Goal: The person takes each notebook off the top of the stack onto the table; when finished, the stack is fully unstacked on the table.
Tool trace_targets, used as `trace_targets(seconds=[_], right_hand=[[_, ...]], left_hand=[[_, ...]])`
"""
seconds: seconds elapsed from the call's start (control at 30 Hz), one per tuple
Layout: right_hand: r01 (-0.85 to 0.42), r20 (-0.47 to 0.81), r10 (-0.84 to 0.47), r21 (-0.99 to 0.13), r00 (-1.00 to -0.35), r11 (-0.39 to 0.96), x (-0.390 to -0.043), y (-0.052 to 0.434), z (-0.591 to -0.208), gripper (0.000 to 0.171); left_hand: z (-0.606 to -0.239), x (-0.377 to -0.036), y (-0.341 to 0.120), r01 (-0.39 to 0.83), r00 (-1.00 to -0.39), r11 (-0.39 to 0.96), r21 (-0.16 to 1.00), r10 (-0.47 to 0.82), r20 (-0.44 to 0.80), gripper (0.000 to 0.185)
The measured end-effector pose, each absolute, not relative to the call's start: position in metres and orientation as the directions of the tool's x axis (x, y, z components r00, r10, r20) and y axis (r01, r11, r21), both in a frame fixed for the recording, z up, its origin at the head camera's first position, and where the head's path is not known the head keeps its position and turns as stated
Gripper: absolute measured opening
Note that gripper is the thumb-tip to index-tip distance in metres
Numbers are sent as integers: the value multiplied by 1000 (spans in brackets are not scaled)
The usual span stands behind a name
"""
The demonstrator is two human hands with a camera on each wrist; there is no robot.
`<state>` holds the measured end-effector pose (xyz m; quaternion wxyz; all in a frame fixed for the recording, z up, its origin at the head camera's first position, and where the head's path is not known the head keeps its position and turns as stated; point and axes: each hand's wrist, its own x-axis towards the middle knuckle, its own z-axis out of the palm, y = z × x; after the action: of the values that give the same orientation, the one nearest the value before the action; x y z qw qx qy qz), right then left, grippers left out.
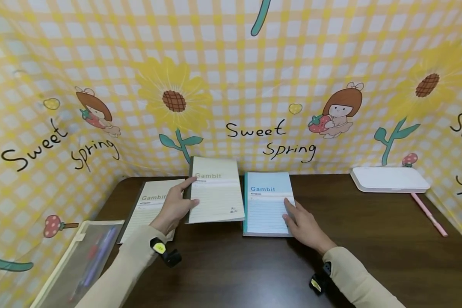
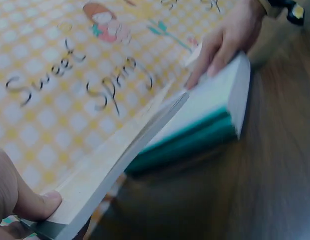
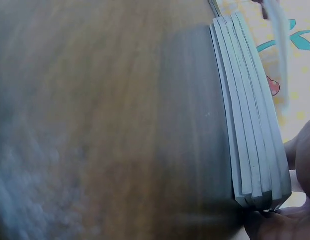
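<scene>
Head view, backdrop: yellow checked cloth with sunflowers, cartoon girls and "Sweet Spring" lettering, wrapped round three sides of the desk.
Desk: dark brown wooden tabletop, grain running left to right.
Blue stack: pile of blue Gambit notebooks lying flat at desk centre, teal spines on its left edge (several separate books visible edge-on in the right wrist view).
Cream notebook, lifted: cream Gambit notebook raised off the desk and tilted, just left of the blue stack, its right edge near or over the teal spines.
Cream notebook, flat: second cream notebook lying on the desk further left, partly under the left forearm.
Pencil pouch: translucent mesh pouch at the near left corner, pens inside, leaning against the cloth.
White case: flat white box at the far right, against the backdrop.
Left hand: left hand gripping the lifted cream notebook at its left edge, thumb across the cover, fingers underneath.
Right hand: right hand resting on the blue stack's near right corner, fingers fairly straight, lightly spread, thumb against the stack's side.
Pink pen: pink pen lying slantwise in front of the white case.
</scene>
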<state>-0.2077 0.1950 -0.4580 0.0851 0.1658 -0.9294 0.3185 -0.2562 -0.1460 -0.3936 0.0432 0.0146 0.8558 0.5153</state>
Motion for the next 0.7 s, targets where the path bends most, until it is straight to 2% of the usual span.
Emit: trace_targets(seconds=[0.2, 0.3, 0.47, 0.6, 0.7], right_hand=[[-337, 228, -249, -591, -941, 733, -208, 194, -459, 51], [-331, 218, -249, -601, -944, 728, -207, 194, -460, 51], [-347, 239, -252, -593, -938, 727, -206, 196, -460, 50], [-344, 241, -248, -586, -938, 734, -207, 197, -459, 51], [-337, 230, -247, -596, -941, 729, -208, 196, -458, 51]], left_hand=[[-421, -252, -168, -33, -990, 549, 835, 98, -103, 68], [-433, -252, -171, 8, -986, 644, 765, 134, -103, 69], [-439, -254, -167, 205, -973, 789, 579, 227, 35, 64], [-437, -254, -158, 335, -942, 831, 444, 305, 140, 53], [-437, -252, -148, 383, -924, 828, 411, 341, 174, 46]])
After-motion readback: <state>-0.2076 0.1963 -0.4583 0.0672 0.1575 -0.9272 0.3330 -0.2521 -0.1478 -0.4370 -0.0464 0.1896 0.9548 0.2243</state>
